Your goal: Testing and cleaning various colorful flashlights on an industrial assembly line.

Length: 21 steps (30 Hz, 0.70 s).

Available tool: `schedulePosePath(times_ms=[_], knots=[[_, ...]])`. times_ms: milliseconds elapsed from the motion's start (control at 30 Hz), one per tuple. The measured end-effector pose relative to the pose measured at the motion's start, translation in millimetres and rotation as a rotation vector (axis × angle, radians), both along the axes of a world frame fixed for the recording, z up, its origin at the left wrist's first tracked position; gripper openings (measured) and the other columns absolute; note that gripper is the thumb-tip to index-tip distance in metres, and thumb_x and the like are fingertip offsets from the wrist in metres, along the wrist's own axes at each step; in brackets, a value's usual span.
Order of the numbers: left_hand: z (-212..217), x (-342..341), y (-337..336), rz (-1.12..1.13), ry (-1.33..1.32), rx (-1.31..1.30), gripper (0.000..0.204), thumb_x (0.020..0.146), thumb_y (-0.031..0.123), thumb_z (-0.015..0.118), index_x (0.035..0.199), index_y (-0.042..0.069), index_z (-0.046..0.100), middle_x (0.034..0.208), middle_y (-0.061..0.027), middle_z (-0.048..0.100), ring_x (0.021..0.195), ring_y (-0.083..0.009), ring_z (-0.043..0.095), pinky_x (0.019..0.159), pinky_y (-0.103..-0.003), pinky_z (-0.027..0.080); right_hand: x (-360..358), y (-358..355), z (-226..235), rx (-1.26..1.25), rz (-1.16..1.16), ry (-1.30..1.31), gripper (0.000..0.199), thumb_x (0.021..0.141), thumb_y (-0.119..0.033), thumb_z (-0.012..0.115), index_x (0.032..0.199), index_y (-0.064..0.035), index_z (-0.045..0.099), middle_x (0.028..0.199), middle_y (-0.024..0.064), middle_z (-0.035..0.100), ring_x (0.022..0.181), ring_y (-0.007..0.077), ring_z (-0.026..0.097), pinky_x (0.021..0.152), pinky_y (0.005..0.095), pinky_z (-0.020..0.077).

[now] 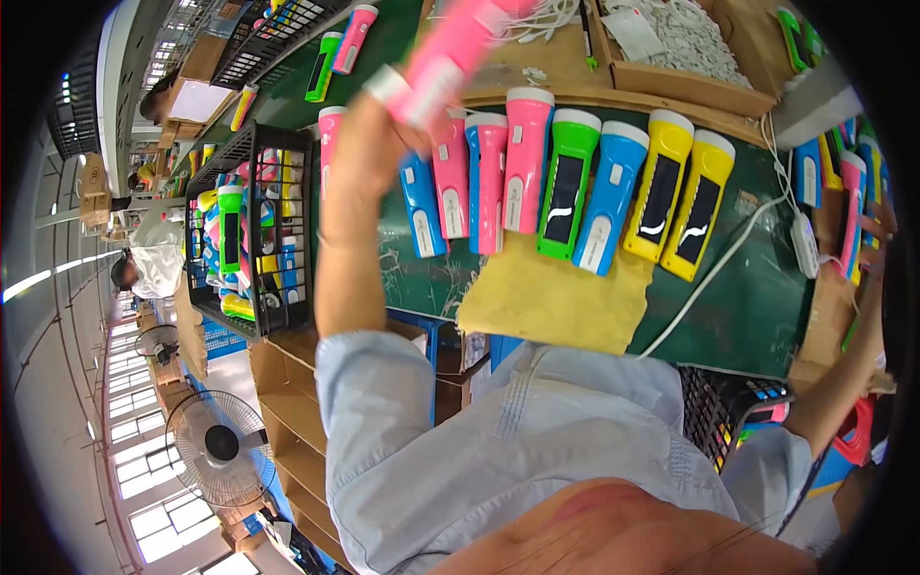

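Observation:
A pink flashlight [436,77] with a white rim is in my left hand [364,153], raised over the far part of the table and smeared by motion. At the far right, my right hand [877,235] has its fingers curled on a blue flashlight [870,182] among others in a cardboard box, and a pink flashlight [851,206] lies beside it. Before me stands a row of flashlights: a blue one [422,206], pink ones [527,158], a green one [569,182], another blue one [609,196] and yellow ones [698,206]. Some show dark panels.
A yellow cloth [556,302] lies on the green table [738,326]. A white cable [709,273] runs to a white power strip [805,244]. Left stands a black crate [299,230] of flashlights; at the back, a cardboard box [661,77] of small white parts. A fan [222,443] stands lower left.

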<state>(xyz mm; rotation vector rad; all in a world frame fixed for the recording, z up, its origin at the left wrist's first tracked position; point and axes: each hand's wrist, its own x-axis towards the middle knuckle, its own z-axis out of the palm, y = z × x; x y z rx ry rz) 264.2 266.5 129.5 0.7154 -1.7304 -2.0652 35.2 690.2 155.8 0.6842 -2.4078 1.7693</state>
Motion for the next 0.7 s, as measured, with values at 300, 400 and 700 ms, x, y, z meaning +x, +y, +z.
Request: schedulePosePath(times_ms=[300, 400, 700], knots=[[-96, 61, 197, -0.961, 0.347, 0.825, 0.106, 0.073, 0.080, 0.029, 0.141, -0.001, 0.018, 0.125, -0.0240, 0.044, 0.110, -0.0313, 0.051, 0.089, -0.041, 0.042, 74, -32, -67, -0.621, 1.014, -0.478, 0.019, 0.083, -0.023, 0.058, 0.079, -0.0065, 0.051, 0.074, 0.0032, 0.049, 0.067, 0.0138, 0.050, 0.058, 0.0230, 0.0436], [-83, 62, 205, -0.648, 0.085, 0.582, 0.109, 0.071, 0.082, 0.030, 0.140, -0.001, 0.019, 0.128, -0.0183, 0.044, 0.114, -0.0263, 0.048, 0.098, -0.042, 0.036, 95, -40, -55, -0.175, 0.485, -0.166, 0.017, 0.078, -0.019, 0.058, 0.082, -0.0021, 0.055, 0.078, 0.0029, 0.054, 0.069, 0.0125, 0.053, 0.064, 0.0228, 0.0445], [-72, 42, 233, -0.589, 0.006, 0.436, 0.043, 0.083, 0.031, 0.062, 0.108, -0.001, 0.046, 0.091, -0.0102, 0.057, 0.071, -0.0180, 0.060, 0.061, -0.029, 0.052, 150, -75, -76, 0.128, 0.527, 0.041, 0.029, 0.086, -0.017, 0.055, 0.108, 0.0005, 0.055, 0.094, 0.0102, 0.057, 0.087, 0.0170, 0.056, 0.073, 0.0281, 0.0455]])
